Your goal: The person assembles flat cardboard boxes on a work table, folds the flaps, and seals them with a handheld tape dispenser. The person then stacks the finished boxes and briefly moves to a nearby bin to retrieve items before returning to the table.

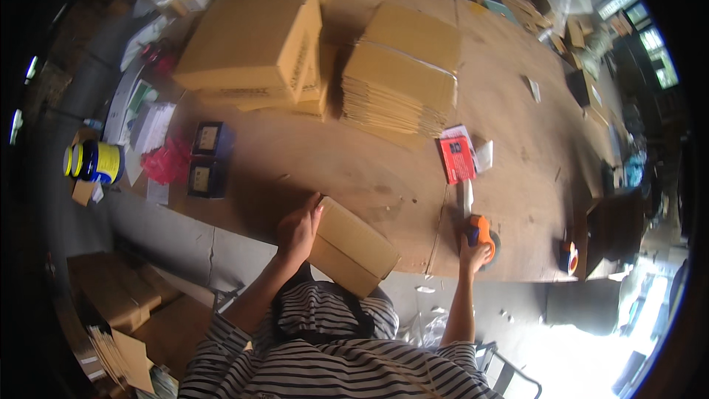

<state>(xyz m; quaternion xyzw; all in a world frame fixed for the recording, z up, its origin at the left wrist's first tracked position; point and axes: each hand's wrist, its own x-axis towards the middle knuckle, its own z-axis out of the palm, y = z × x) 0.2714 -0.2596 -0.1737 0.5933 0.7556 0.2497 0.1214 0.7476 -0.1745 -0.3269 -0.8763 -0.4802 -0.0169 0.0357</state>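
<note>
A small brown cardboard box is tilted at the table's front edge, close to my body. My left hand is closed on its left end, the fingers along the upper side. To the right, my right hand wraps round an orange and dark blue tape dispenser at the front edge of the table. Just beyond the dispenser lie a red printed card and some white paper. The side of the box facing down is hidden.
On the wooden table, a tied stack of flattened cartons stands beside large cardboard boxes. Two small dark boxes sit at left, near pink plastic. A second tape dispenser is at right. Cartons stand lower left.
</note>
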